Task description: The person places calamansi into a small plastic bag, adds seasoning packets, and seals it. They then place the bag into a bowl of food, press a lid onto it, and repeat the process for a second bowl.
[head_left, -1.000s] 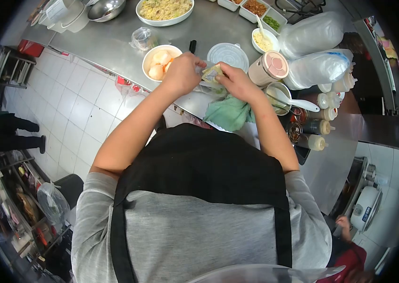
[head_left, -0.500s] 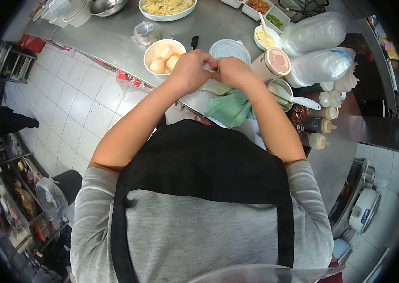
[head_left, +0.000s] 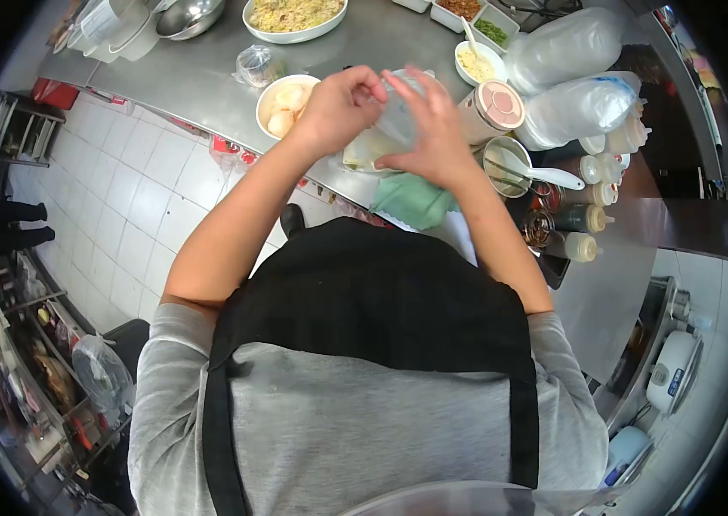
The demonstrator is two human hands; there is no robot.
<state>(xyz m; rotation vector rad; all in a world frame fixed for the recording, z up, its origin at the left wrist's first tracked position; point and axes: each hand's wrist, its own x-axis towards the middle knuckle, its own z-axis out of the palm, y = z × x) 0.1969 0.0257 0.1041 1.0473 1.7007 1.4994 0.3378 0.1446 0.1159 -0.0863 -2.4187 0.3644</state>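
Note:
A clear plastic bag (head_left: 366,148) with pale yellowish contents lies on the counter below my hands. My left hand (head_left: 338,110) hovers over the bag's left side. Its fingers are loosely curled, with a gap to the thumb and nothing visible between them. My right hand (head_left: 434,129) is open above the bag's right side, its fingers spread and slightly blurred. Left of my left hand, partly covered by it, stands a white bowl (head_left: 262,110) of pale round pieces. A green cloth (head_left: 414,201) lies just below my right hand.
Fried rice fills a white dish (head_left: 295,34) at the back. To the right stand a lidded cup (head_left: 498,105), a pot with a white-handled utensil (head_left: 556,178), large plastic bags (head_left: 583,113) and several sauce bottles (head_left: 586,218). Someone in dark trousers (head_left: 7,222) is at far left.
My hands, together at the bag before, have come apart. The right hand has opened and spread its fingers. The left hand has risen slightly, and the bag shows more below.

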